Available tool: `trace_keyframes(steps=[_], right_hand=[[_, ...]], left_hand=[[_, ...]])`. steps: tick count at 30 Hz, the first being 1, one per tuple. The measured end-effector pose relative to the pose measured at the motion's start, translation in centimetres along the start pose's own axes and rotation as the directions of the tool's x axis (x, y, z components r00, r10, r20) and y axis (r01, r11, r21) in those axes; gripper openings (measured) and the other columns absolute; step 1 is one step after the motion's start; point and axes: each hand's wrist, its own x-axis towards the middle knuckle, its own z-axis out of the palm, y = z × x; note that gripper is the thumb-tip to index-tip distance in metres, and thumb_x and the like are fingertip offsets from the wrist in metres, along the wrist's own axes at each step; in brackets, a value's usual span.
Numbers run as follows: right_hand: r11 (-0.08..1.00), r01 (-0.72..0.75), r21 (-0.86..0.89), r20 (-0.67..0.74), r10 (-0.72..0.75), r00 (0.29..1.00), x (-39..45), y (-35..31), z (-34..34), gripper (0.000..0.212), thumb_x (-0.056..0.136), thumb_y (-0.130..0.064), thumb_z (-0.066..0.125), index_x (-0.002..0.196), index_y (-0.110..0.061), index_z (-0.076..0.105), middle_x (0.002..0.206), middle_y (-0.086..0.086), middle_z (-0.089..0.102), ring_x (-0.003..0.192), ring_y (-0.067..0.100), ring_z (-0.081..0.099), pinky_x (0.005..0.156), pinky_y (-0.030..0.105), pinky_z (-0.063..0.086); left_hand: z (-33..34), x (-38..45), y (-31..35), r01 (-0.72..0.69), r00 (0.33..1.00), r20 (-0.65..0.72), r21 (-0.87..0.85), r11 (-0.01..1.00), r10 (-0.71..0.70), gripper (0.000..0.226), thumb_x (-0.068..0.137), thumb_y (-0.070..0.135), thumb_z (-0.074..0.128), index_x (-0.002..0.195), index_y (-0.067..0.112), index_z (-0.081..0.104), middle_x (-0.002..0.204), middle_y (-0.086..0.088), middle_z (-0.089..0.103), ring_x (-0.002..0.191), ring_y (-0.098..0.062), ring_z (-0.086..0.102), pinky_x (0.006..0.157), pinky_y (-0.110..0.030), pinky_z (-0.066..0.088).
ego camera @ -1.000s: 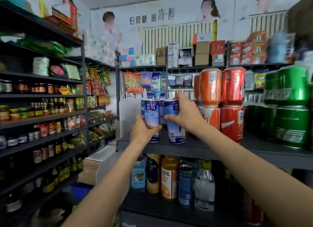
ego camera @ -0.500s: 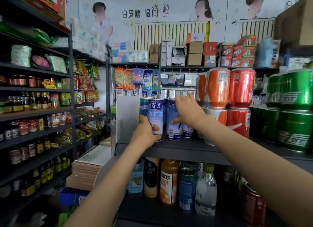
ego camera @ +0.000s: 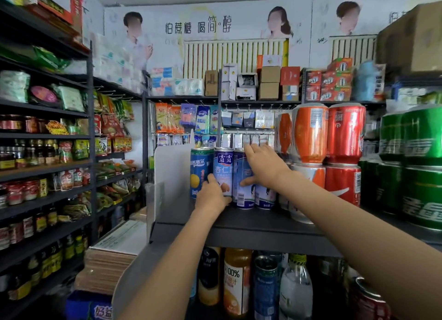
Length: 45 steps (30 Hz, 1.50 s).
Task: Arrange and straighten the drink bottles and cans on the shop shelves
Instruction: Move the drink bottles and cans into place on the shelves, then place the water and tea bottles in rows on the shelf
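the almond-drink can (ego camera: 223, 171), a slim blue cylinder, stands upright on the dark shelf board (ego camera: 251, 226), touching a second slim blue can (ego camera: 241, 181) on its right and a blue can with a yellow fruit print (ego camera: 200, 171) on its left. compared with half a second ago, both slim cans sit further back on the board and closer together, and the fruit-print can is now in plain view. the left hand (ego camera: 211, 195) has moved lower; its fingers curl round the base of the almond-drink can. the right hand (ego camera: 263, 169) lies over the second slim can, fingers fairly straight across the upper body and thumb pressed on the front, not clamped.

the board is matte black metal with a white divider panel (ego camera: 171, 176) at its left end. right of the slim cans stand stacked orange cans (ego camera: 309, 133), red cans (ego camera: 345, 133) and green cans (ego camera: 421, 135), all glossy. the shelf below holds a juice bottle (ego camera: 236, 281) and a clear plastic bottle (ego camera: 295, 286).
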Motion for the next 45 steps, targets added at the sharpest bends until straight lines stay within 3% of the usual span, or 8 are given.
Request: trace_keyframes(steps=[9, 14, 20, 29, 35, 38, 41, 45], right_hand=[[0.996, -0.04, 0.074, 0.013, 0.039, 0.999, -0.2, -0.2, -0.4, 0.079, 0.073, -0.046, 0.072, 0.129, -0.006, 0.034, 0.13, 0.011, 0.045, 0.122, 0.029, 0.041, 0.101, 0.037, 0.033], [0.96, -0.061, 0.274, 0.027, 0.056, 0.998, -0.1, 1.5, -1.5, 0.055, 0.077, -0.036, 0.073, 0.117, -0.007, 0.049, 0.118, 0.011, 0.054, 0.111, 0.028, 0.048, 0.095, 0.039, 0.039], [0.979, -0.1, 0.175, -0.109, 0.121, 0.987, -0.3, 0.8, -1.0, 0.059, 0.079, -0.041, 0.069, 0.121, -0.006, 0.047, 0.124, 0.011, 0.045, 0.121, 0.028, 0.038, 0.102, 0.04, 0.03], [0.99, -0.087, 0.114, -0.218, 0.111, 0.97, -0.2, -0.8, 0.1, 0.059, 0.082, -0.036, 0.068, 0.122, -0.002, 0.043, 0.121, 0.017, 0.044, 0.115, 0.034, 0.043, 0.098, 0.039, 0.033], [0.887, 0.145, 0.438, -0.614, 0.177, 0.769, -10.9, -2.8, 1.6, 0.024, 0.083, -0.013, 0.058, 0.103, 0.0, 0.056, 0.107, 0.017, 0.052, 0.1, 0.027, 0.05, 0.084, 0.031, 0.041], [0.856, 0.192, 0.481, -0.537, 0.114, 0.836, -19.4, -4.0, 4.7, 0.014, 0.085, -0.009, 0.052, 0.095, -0.002, 0.057, 0.101, 0.012, 0.053, 0.096, 0.022, 0.049, 0.082, 0.025, 0.041], [0.883, 0.022, 0.469, -0.187, 0.074, 0.98, -22.6, -5.0, 10.7, 0.034, 0.079, -0.005, 0.066, 0.111, -0.001, 0.056, 0.117, 0.016, 0.049, 0.107, 0.032, 0.05, 0.086, 0.039, 0.049], [0.877, -0.223, 0.425, 0.173, 0.163, 0.971, -19.4, -6.1, 15.2, 0.064, 0.088, -0.018, 0.062, 0.14, -0.003, 0.027, 0.147, 0.024, 0.012, 0.137, 0.04, 0.017, 0.113, 0.04, 0.023]], left_hand=[[-0.2, 0.1, -0.5, -0.017, 1.0, 0.013, 0.053, 0.998, 0.016, 0.054, 0.087, 0.01, 0.059, 0.133, 0.007, 0.032, 0.133, -0.017, 0.046, 0.12, -0.032, 0.046, 0.095, -0.038, 0.039], [-0.4, 0.4, -0.8, -0.028, 0.999, 0.036, 0.049, 0.998, 0.027, 0.053, 0.089, 0.016, 0.059, 0.134, 0.009, 0.032, 0.132, -0.015, 0.048, 0.119, -0.033, 0.048, 0.094, -0.038, 0.039], [0.2, 0.8, -0.8, 0.03, 0.999, -0.035, 0.146, 0.989, -0.025, 0.044, 0.091, 0.019, 0.055, 0.129, 0.007, 0.036, 0.131, -0.018, 0.044, 0.116, -0.036, 0.048, 0.093, -0.042, 0.04], [-0.2, 0.6, -1.3, 0.021, 0.999, -0.046, -0.056, 0.998, -0.023, 0.044, 0.088, 0.007, 0.055, 0.129, 0.009, 0.038, 0.121, -0.016, 0.056, 0.111, -0.031, 0.053, 0.091, -0.038, 0.042], [-0.9, -0.6, -1.6, -0.064, 0.996, 0.071, 0.069, 0.996, 0.059, 0.045, 0.088, 0.011, 0.052, 0.131, 0.007, 0.044, 0.132, -0.014, 0.052, 0.121, -0.031, 0.048, 0.101, -0.039, 0.04], [-0.9, -3.8, -1.5, -0.131, 0.973, -0.184, 0.044, 0.99, 0.137, 0.033, 0.09, 0.009, 0.047, 0.122, 0.008, 0.051, 0.122, -0.009, 0.058, 0.112, -0.028, 0.054, 0.093, -0.036, 0.044], [0.3, -8.5, -2.2, -0.382, 0.821, -0.482, -0.065, 0.922, 0.306, 0.022, 0.088, 0.004, 0.046, 0.107, 0.007, 0.058, 0.103, -0.005, 0.06, 0.095, -0.018, 0.056, 0.083, -0.026, 0.044], [2.4, -11.8, -4.9, -0.545, 0.695, -0.506, 0.093, 0.833, 0.511, 0.028, 0.082, 0.005, 0.04, 0.099, 0.002, 0.062, 0.103, -0.012, 0.059, 0.098, -0.015, 0.048, 0.086, -0.016, 0.034]])
